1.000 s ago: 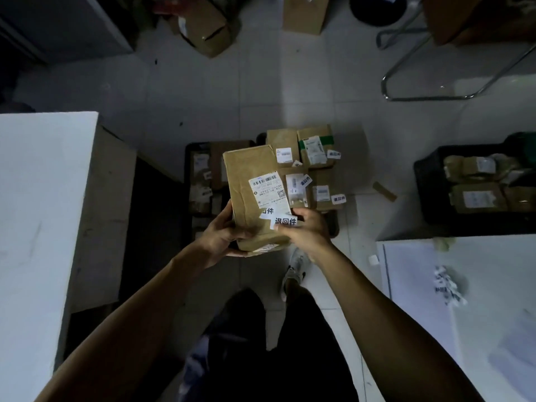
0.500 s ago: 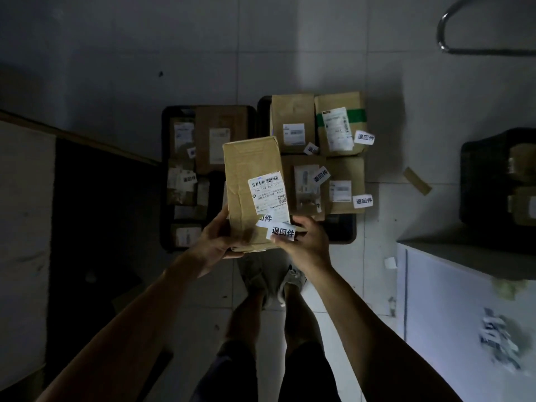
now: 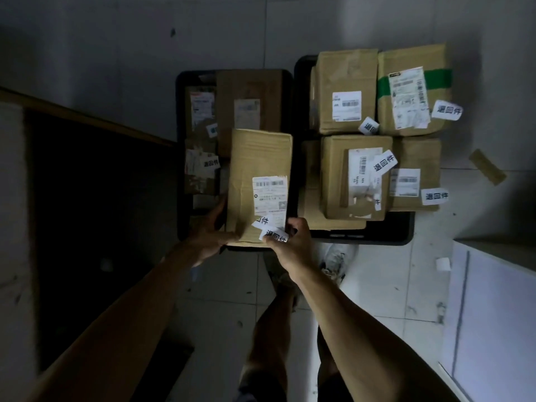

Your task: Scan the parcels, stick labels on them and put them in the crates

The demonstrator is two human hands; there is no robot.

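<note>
A tall brown cardboard parcel (image 3: pixel 259 169) with a white shipping label and white return stickers (image 3: pixel 274 235) hangs over the near right part of the left black crate (image 3: pixel 181 158). My left hand (image 3: pixel 211 230) grips its near left corner from below and the side. My right hand (image 3: pixel 293 245) holds its near right corner, thumb on the stickers. The left crate holds several labelled parcels in shadow. The right black crate (image 3: pixel 403 236) is packed with several stickered boxes (image 3: pixel 352 175).
White tabletops flank me at the left (image 3: pixel 11 198) and at the lower right (image 3: pixel 493 314). A dark gap lies beside the left table. A strip of brown tape (image 3: pixel 487 166) and a paper scrap (image 3: pixel 443 264) lie on the tiled floor. My feet stand just short of the crates.
I have leaned in over the crates. Both hands have carried the parcel forward and down, from chest height to just over the left crate's near right part.
</note>
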